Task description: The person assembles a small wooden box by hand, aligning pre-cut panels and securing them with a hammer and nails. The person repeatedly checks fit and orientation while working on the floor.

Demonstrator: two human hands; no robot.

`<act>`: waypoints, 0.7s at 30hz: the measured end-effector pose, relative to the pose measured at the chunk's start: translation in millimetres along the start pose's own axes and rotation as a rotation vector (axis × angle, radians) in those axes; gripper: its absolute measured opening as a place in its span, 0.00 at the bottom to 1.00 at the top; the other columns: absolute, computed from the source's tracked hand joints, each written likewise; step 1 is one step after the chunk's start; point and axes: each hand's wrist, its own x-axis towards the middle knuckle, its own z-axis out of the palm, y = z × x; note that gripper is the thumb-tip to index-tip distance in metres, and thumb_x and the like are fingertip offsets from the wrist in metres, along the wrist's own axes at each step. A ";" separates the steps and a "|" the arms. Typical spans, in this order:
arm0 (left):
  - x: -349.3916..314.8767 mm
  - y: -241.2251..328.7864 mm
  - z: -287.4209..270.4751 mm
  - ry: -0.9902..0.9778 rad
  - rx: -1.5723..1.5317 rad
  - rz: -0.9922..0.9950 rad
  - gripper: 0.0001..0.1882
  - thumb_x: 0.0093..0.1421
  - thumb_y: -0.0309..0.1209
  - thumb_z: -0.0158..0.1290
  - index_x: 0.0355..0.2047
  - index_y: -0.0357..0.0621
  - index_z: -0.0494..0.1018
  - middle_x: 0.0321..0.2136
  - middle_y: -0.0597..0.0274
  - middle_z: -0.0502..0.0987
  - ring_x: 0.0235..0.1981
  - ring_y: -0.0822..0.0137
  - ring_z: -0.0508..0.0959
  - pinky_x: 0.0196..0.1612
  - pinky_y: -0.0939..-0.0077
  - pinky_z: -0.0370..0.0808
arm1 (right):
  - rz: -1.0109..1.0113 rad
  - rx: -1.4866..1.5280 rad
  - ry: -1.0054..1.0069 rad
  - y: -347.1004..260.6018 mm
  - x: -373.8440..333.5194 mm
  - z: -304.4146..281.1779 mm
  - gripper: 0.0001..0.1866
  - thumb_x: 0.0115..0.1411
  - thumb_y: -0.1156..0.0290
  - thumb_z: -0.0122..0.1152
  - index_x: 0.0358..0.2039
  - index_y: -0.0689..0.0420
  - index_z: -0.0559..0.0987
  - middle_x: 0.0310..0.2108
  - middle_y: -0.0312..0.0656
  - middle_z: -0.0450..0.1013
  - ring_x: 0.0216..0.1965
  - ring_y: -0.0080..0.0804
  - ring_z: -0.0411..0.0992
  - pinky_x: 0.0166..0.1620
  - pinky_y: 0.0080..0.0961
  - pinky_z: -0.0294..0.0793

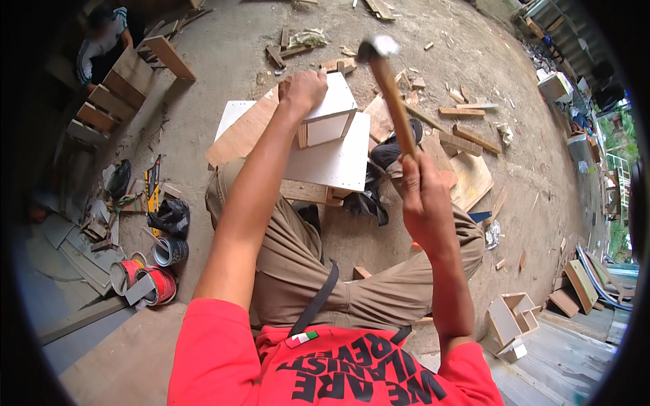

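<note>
A: What's being worked on?
B: A smooth white box (335,101), squared, with pale wood edging its near side. It sits on a flat white board (321,166) dotted along its edges. The hammer (395,103) has a metal head and a plain wooden handle.
A: And the hands?
B: The right hand (426,189) is wrapped round the handle, to the right of the box. The left hand (302,91) is curled over the box's far left top; its fingertips are hidden, so I can't tell whether they pinch anything.
A: Any room around the edges?
B: The hammer's head is raised, apart from the box. The board juts out nearer the person than the box does, and a grainy plywood sheet (238,132) sticks out to the box's left.
A: What's in the way?
B: Wood offcuts (476,139) crowd the floor right of the box. Well to its left are red cans (163,284) and, farther off, a co-worker (101,51) beside planks (128,71).
</note>
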 end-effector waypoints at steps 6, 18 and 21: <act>-0.4 1.2 0.6 -0.021 0.028 -0.029 0.32 0.70 0.49 0.31 0.45 0.38 0.79 0.47 0.40 0.79 0.51 0.42 0.77 0.58 0.51 0.70 | -0.186 0.082 0.067 -5.5 -1.3 9.6 0.16 0.73 0.61 0.42 0.47 0.62 0.68 0.18 0.47 0.68 0.21 0.39 0.69 0.22 0.33 0.62; -0.9 3.5 2.3 0.004 0.020 -0.024 0.32 0.70 0.49 0.32 0.40 0.37 0.81 0.41 0.40 0.80 0.47 0.43 0.79 0.54 0.52 0.73 | 0.095 0.074 -0.038 0.6 -15.6 8.0 0.14 0.72 0.63 0.45 0.42 0.63 0.69 0.21 0.62 0.71 0.26 0.63 0.72 0.28 0.47 0.66; -3.1 3.1 1.4 0.037 0.027 0.013 0.31 0.70 0.47 0.34 0.36 0.37 0.82 0.36 0.42 0.82 0.39 0.48 0.83 0.45 0.54 0.78 | 0.055 0.023 -0.036 11.8 -8.3 15.7 0.14 0.72 0.63 0.44 0.42 0.63 0.69 0.21 0.63 0.71 0.26 0.64 0.72 0.29 0.49 0.66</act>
